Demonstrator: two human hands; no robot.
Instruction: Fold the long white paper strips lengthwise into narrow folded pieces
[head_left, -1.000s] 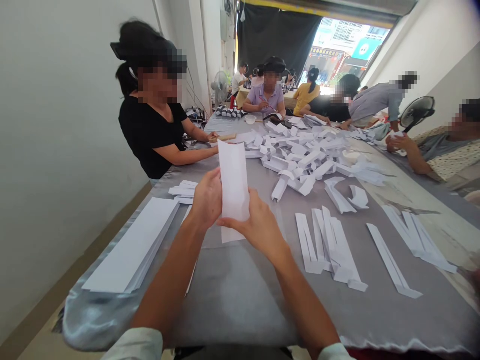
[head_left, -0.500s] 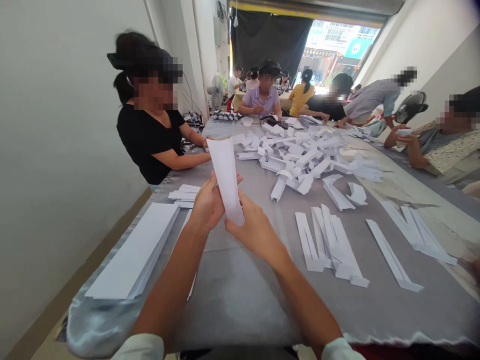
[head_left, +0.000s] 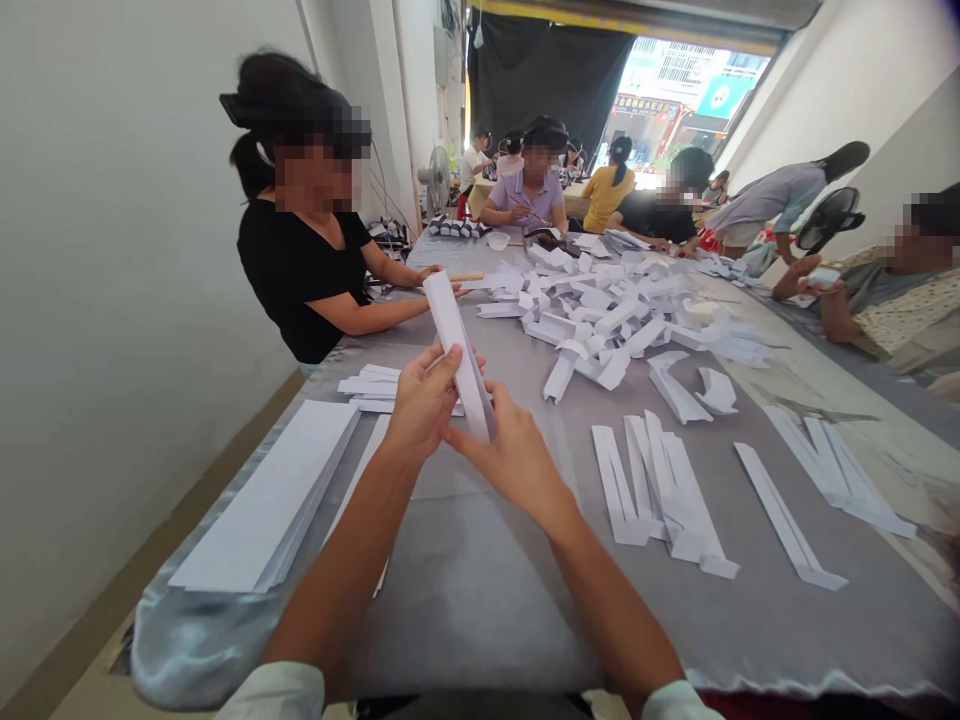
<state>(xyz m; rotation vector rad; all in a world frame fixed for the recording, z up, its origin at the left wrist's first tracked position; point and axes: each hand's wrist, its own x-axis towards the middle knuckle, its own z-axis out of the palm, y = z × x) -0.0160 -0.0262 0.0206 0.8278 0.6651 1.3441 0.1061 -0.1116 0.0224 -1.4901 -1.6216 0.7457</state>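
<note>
Both my hands hold a long white paper strip (head_left: 456, 355), folded lengthwise and tilted upward above the table. My left hand (head_left: 424, 402) pinches its lower part, and my right hand (head_left: 510, 462) presses against its bottom end. To my left lies a stack of long white paper sheets (head_left: 266, 497) on the grey satin tablecloth (head_left: 465, 610). A small pile of paper strips (head_left: 375, 390) sits just beyond my left hand. Folded paper pieces (head_left: 660, 490) lie to my right.
A large heap of folded white paper pieces (head_left: 600, 315) covers the table's middle. Co-workers sit along both sides, with one person in black (head_left: 300, 270) at the left. A wall runs along the left, and a floor fan (head_left: 435, 180) stands beyond.
The wide, curved paper sheet has narrowed into a lengthwise-folded strip between my hands. Its top now leans left. The co-worker at the far right has shifted position.
</note>
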